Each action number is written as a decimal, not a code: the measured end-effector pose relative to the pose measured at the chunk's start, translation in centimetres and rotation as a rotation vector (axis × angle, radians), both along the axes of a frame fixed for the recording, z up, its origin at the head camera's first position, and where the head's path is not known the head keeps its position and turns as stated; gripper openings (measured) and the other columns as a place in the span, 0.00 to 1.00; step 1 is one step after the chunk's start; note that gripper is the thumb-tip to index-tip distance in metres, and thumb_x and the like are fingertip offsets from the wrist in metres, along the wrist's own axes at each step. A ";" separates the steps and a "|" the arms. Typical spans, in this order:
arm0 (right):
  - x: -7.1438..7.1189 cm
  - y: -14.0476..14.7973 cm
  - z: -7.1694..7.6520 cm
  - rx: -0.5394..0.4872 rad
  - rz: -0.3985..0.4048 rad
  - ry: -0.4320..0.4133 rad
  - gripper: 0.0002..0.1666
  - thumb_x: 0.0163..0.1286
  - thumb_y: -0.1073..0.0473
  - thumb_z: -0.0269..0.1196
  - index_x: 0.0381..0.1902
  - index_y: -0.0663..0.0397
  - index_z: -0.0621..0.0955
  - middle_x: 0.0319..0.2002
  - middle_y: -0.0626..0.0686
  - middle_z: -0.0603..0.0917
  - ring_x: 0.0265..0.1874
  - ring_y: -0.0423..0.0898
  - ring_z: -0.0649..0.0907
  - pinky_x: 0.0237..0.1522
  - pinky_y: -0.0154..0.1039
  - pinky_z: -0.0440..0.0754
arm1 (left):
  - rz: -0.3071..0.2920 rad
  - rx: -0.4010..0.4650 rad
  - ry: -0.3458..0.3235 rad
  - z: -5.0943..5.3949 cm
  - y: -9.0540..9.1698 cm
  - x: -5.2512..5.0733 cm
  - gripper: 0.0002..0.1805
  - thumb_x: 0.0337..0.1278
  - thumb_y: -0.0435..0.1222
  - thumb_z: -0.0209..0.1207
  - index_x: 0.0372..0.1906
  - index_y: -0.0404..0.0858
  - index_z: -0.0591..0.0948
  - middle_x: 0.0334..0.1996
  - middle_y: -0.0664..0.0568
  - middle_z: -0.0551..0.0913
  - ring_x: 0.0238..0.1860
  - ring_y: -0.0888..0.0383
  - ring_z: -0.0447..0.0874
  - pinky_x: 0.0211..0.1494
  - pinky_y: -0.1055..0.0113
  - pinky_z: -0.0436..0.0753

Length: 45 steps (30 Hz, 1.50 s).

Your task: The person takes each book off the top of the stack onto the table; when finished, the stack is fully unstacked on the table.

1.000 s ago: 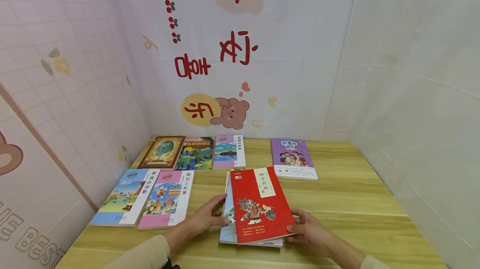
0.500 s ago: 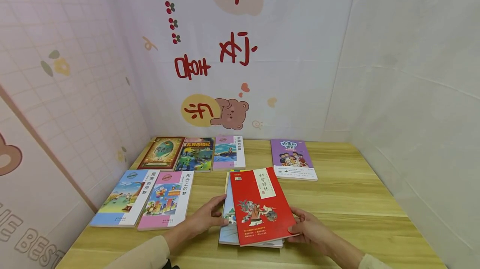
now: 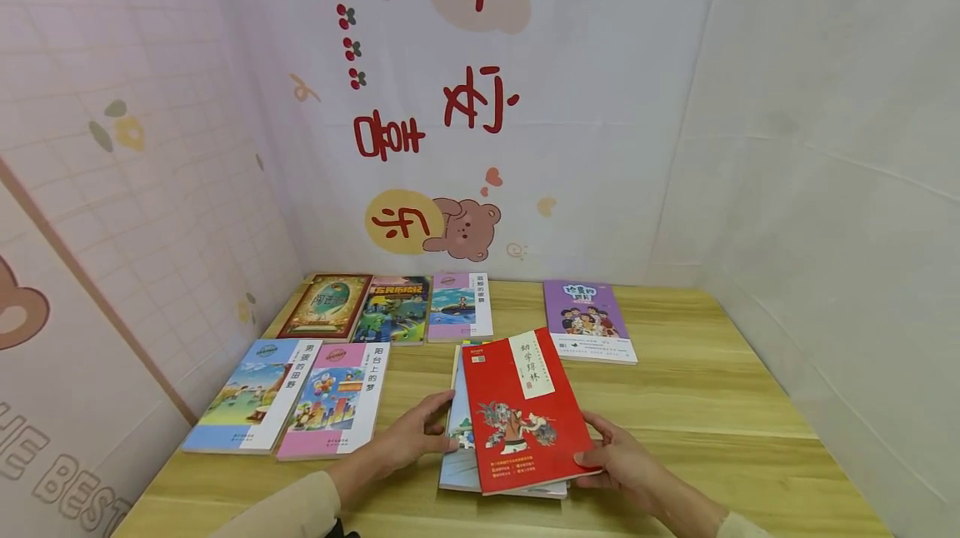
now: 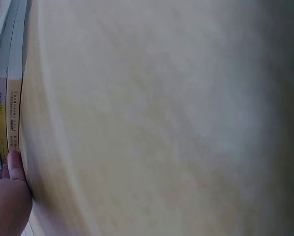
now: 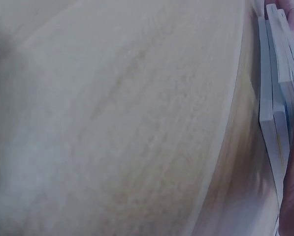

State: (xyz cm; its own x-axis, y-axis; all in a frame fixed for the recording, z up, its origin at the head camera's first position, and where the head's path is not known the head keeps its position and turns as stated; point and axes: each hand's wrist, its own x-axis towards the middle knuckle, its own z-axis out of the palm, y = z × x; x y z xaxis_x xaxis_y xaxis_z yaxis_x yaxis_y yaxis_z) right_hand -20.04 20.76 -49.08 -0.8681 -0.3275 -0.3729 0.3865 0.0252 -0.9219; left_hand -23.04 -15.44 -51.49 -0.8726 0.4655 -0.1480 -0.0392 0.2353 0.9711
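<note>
At the left of the frame, a blue book (image 3: 253,395) and a pink book (image 3: 333,401) are laid just beside each other on the bench (image 3: 697,405), covers up. Behind them, a brown book (image 3: 325,306), a green book (image 3: 393,310) and a lilac book (image 3: 461,306) are set in a close row.

At lower centre, the left edge of a pile is met by the left hand (image 3: 420,434): the fingers are pressed to the spines, thumb and forefinger apart, with nothing seen to be pinched. The pile is topped by the red book (image 3: 528,413), which is turned askew over the lower books (image 3: 459,471). Its lower right edge is pinched by the right hand (image 3: 626,463), thumb on the cover. Whether the pile is wholly borne by the bench cannot be told, as it is badly cropped in both wrist views.

At upper right, well clear of the hands, a purple book (image 3: 591,317) is laid face up.

The step in hand is judged to be the handling of the pile, perhaps its squaring. For the red book to be evened, a slight turn by the right hand would be called for, with the spines braced from the left.
</note>
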 end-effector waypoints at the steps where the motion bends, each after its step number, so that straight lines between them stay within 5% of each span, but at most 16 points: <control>1: 0.1 0.0 0.0 -0.003 -0.008 0.004 0.51 0.66 0.70 0.63 0.78 0.64 0.47 0.47 0.61 0.81 0.40 0.53 0.86 0.39 0.44 0.86 | 0.000 0.003 -0.002 0.0 0.0 0.0 0.46 0.60 0.37 0.67 0.78 0.35 0.55 0.76 0.36 0.53 0.67 0.39 0.65 0.68 0.48 0.69; 10: -0.5 0.5 1.3 -0.117 -0.066 0.024 0.50 0.68 0.72 0.57 0.80 0.56 0.45 0.48 0.60 0.81 0.40 0.53 0.87 0.41 0.44 0.86 | -0.001 0.024 0.026 -0.1 0.1 0.1 0.46 0.59 0.34 0.68 0.77 0.33 0.55 0.75 0.33 0.53 0.67 0.37 0.65 0.68 0.47 0.68; 22: -4.4 3.6 5.0 -0.167 -0.212 0.182 0.47 0.74 0.72 0.51 0.81 0.50 0.40 0.56 0.57 0.77 0.46 0.49 0.86 0.49 0.45 0.83 | -0.003 0.029 0.038 -0.3 0.1 -0.1 0.47 0.59 0.35 0.68 0.77 0.32 0.54 0.75 0.33 0.52 0.69 0.35 0.62 0.68 0.46 0.67; 30: -8.2 7.2 5.5 -0.185 -0.288 0.290 0.46 0.75 0.73 0.50 0.81 0.46 0.41 0.47 0.44 0.81 0.40 0.42 0.86 0.43 0.39 0.85 | -0.003 0.040 0.036 -0.1 0.0 0.0 0.47 0.59 0.35 0.68 0.77 0.31 0.53 0.76 0.32 0.51 0.73 0.34 0.55 0.70 0.45 0.65; 39: -12.0 11.5 5.4 -0.114 -0.377 0.372 0.47 0.75 0.75 0.47 0.81 0.44 0.39 0.45 0.42 0.77 0.36 0.39 0.83 0.35 0.33 0.84 | -0.002 0.029 0.031 -0.2 -0.1 0.0 0.47 0.60 0.35 0.67 0.77 0.32 0.54 0.76 0.32 0.51 0.72 0.34 0.57 0.69 0.45 0.65; 45: -13.2 13.7 4.5 -0.048 -0.422 0.396 0.48 0.73 0.76 0.49 0.81 0.46 0.40 0.43 0.44 0.76 0.34 0.39 0.82 0.34 0.34 0.84 | -0.012 0.033 0.025 -0.1 -0.1 0.0 0.46 0.61 0.36 0.66 0.77 0.32 0.53 0.76 0.32 0.51 0.71 0.34 0.59 0.69 0.45 0.66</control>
State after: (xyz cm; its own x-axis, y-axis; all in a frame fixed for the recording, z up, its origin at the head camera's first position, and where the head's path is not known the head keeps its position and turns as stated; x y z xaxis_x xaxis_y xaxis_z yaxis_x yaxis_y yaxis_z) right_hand -33.27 34.42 -44.58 -0.9976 0.0686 0.0137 -0.0207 -0.1019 -0.9946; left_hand -23.01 -15.55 -51.58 -0.8700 0.4806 -0.1102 -0.0116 0.2036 0.9790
